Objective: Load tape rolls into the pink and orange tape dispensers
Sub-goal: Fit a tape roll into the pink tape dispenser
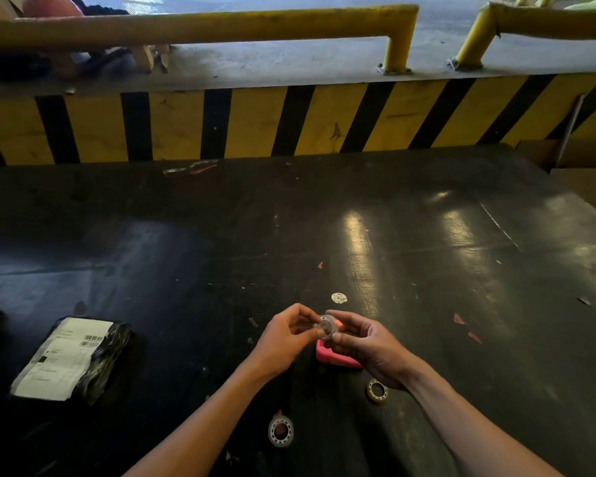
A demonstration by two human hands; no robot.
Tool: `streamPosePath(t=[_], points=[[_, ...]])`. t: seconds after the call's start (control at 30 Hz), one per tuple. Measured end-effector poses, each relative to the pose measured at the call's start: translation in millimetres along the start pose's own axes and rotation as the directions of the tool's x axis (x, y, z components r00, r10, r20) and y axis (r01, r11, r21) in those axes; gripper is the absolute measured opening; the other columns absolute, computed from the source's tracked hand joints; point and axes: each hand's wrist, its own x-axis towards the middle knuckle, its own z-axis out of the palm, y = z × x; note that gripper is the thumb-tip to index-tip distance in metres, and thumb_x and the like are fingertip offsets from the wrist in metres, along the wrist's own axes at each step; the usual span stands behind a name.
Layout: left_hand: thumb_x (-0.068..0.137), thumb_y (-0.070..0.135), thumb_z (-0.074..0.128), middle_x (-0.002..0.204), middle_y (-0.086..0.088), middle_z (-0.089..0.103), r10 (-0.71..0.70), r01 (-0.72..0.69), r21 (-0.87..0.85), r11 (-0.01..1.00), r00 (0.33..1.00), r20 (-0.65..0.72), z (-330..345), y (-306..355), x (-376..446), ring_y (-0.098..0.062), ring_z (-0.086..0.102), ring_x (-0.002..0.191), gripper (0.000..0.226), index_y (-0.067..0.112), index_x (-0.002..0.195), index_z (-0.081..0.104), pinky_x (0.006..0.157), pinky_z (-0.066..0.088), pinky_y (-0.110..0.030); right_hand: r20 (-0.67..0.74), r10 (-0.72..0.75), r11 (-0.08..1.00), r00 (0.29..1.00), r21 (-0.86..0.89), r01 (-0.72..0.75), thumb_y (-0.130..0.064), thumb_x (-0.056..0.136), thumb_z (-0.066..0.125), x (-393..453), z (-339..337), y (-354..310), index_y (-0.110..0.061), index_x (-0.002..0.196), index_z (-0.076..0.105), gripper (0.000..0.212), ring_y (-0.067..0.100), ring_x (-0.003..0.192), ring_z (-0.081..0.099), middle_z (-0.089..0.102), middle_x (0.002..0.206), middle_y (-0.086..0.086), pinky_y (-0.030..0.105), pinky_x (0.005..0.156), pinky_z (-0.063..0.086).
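— So which step is this?

— Preparing a roll, I'd judge. Both hands pinch one small clear tape roll (327,326): left hand (289,335) on its left rim, right hand (365,342) on its right, just above the pink dispenser (334,358) on the black table (427,242).

— And next?

— Probably freeing the tape end, then seating it. Two more rolls (281,431) (377,390) lie nearer. No orange dispenser shows.

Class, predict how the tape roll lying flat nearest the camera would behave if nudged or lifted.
The tape roll lies flat, so a nudge would probably slide it, not roll it. Small and hollow-cored, it likely lifts easily. Its smooth, glossy look suggests it may slip in the fingers.
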Motion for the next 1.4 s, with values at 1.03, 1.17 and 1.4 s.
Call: streamPosePath(t=[1.03,1.17,1.4], points=[[0.086,0.006,0.075,0.104,0.005,0.074,0.12,-0.094,0.265,0.96,0.989,-0.085,13,-11,7,-0.003,0.071,0.098,0.029,0.02,0.111,0.071,0.09,0.059,-0.023,-0.276,0.083,0.985,0.957,-0.12,-0.121,-0.025,0.086,0.074,5,4,-3,-0.004,0.1,0.063,0.027,0.025,0.073,0.07,0.076,0.092,0.021,0.03,0.065,0.057],[0.086,0.006,0.075,0.108,0.003,0.072,0.167,-0.143,0.347,0.927,0.985,-0.038,16,-14,14,-0.006,0.07,0.1,0.03,0.018,0.113,0.07,0.09,0.06,-0.027,-0.256,-0.015,0.949,0.967,-0.308,-0.067,-0.015,0.081,0.08,6,-2,5,-0.005,0.109,0.064,0.034,0.021,0.074,0.07,0.071,0.094,0.018,0.03,0.066,0.058],[0.086,0.007,0.076,0.113,0.001,0.071,0.099,-0.126,0.363,0.923,0.991,0.091,20,-10,34,-0.008,0.069,0.107,0.039,0.019,0.12,0.062,0.096,0.059,-0.033,-0.286,-0.265,0.612,0.921,-0.788,-0.069,-0.027,0.08,0.08,11,-17,13,-0.02,0.099,0.073,0.021,0.015,0.087,0.069,0.074,0.092,-0.001,0.031,0.078,0.055]])
